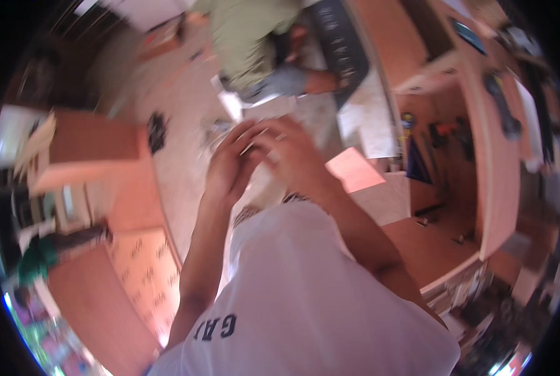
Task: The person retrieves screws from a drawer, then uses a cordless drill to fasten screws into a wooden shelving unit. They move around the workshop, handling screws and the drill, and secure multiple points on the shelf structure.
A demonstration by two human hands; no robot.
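White shirt (299,282) nearest me. Beyond it, left hand (231,158) and right hand (290,153) meet, fingers curled and touching; I cannot tell whether either grips anything. Pale sliver (248,149) shows between them, too blurred to name. Pink panel (355,170) just right of right hand. Ahead, co-worker (248,47) in green top. To right, wooden cabinet (501,182) with tools (443,130) inside. Dark clump (157,131) on floor (183,160), left.

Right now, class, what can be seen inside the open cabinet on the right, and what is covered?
Inside the cabinet show a blue triangular thing and a red-and-dark thing, too blurred to identify. Whatever lies directly behind them is covered.
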